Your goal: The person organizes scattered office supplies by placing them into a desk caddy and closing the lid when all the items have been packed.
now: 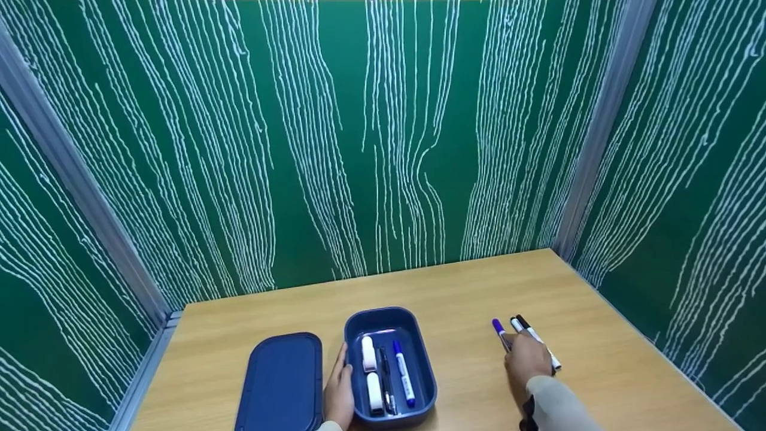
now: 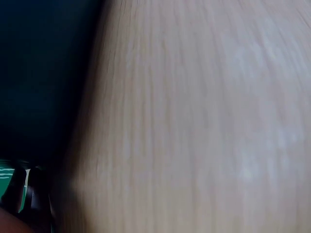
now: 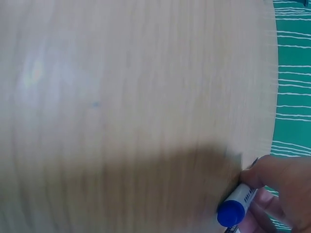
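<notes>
My right hand [image 1: 526, 359] pinches a whiteboard marker with a purple-blue cap [image 1: 498, 326] at the right of the table. In the right wrist view, the marker's blue end [image 3: 231, 213] and white barrel lie between thumb and fingers. Two black-capped markers [image 1: 519, 323] lie right beside that hand, partly covered by it. My left hand [image 1: 340, 392] rests with extended fingers against the left wall of a dark blue box [image 1: 428, 365]. Inside the box are two white rounded blocks [image 1: 374, 392], dark slim pens [image 1: 385, 371] and a blue-capped marker [image 1: 404, 374]. The left wrist view shows only dark fingertips [image 2: 39, 187] beside the box.
A dark blue lid [image 1: 281, 383] lies flat on the wooden table [image 1: 467, 287], left of the box. Green panels [image 1: 335, 36] with wavy white lines stand behind and on both sides, joined by grey metal posts [image 1: 589, 149].
</notes>
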Available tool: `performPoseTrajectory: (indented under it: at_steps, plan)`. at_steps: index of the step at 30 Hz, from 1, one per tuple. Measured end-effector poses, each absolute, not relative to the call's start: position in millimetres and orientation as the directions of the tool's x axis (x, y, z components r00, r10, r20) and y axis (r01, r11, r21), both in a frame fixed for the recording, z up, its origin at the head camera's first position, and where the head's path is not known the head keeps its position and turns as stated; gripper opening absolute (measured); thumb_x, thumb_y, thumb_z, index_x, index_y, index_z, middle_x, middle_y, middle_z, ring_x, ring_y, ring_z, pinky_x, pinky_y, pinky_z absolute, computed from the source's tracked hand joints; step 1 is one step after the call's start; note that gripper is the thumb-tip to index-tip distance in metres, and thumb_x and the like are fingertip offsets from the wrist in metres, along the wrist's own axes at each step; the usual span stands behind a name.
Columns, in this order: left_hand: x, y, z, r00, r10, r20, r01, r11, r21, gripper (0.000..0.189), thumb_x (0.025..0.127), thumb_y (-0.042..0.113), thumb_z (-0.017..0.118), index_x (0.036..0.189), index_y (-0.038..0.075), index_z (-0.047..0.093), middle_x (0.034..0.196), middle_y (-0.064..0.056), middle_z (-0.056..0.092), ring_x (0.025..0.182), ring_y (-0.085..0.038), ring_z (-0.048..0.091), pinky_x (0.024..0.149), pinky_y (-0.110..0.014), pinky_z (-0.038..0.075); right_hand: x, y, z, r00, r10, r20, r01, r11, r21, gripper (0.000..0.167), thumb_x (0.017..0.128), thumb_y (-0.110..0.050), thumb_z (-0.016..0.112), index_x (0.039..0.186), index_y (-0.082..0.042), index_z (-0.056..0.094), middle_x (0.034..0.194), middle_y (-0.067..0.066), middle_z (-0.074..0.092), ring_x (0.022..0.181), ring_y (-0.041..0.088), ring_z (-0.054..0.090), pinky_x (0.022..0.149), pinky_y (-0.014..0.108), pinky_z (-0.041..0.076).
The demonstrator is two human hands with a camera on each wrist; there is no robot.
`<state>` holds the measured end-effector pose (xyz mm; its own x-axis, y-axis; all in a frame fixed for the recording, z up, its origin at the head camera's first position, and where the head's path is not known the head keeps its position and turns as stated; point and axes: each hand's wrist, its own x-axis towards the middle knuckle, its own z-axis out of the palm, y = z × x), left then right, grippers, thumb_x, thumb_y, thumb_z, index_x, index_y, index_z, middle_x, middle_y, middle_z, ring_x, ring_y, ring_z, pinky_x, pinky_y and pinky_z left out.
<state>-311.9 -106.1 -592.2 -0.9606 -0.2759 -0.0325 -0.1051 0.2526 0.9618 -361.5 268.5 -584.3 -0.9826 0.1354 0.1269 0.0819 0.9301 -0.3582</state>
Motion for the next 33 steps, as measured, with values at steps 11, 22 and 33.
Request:
performPoseTrajectory:
  at_steps: [11,22,33]
  plan:
    - [-313.8,-101.2,-594.0,-0.963,-0.266,-0.043,-0.11,0.244,0.963,0.049,0.103,0.022,0.038,0.151,0.03,0.04,0.156,-0.012,0.039,0.142,-0.041,0.035,0.108,-0.064,0.032,-360.2,277.2,-584.9,-0.981,0.125,0.149,0.059,0.921,-0.385,0.048,0.075,0.001,0.074,0.123,-0.006,0.069,0.101,0.019,0.066,0.079,0.026,0.061,0.066,0.046,0.054]
    - [-306.6,-109.0,-597.4,-0.954,-0.298,0.039,-0.045,0.272,0.961,0.048,0.102,0.017,0.041,0.149,0.025,0.045,0.152,-0.014,0.044,0.139,-0.041,0.04,0.107,-0.061,0.035,-364.8,272.8,-592.1,-0.976,0.115,0.183,0.021,0.891,-0.453,0.048,0.07,0.001,0.073,0.117,-0.006,0.073,0.106,0.021,0.071,0.08,0.026,0.063,0.069,0.047,0.053]
    - [-310.0,-106.1,-593.3,-0.965,-0.261,0.01,-0.058,0.249,0.967,0.049,0.102,0.019,0.039,0.151,0.027,0.042,0.155,-0.012,0.04,0.142,-0.04,0.035,0.111,-0.062,0.03,-363.1,275.2,-590.9,-0.97,0.154,0.188,0.042,0.867,-0.497,0.05,0.07,-0.003,0.075,0.119,-0.006,0.071,0.106,0.02,0.07,0.077,0.024,0.059,0.067,0.046,0.051]
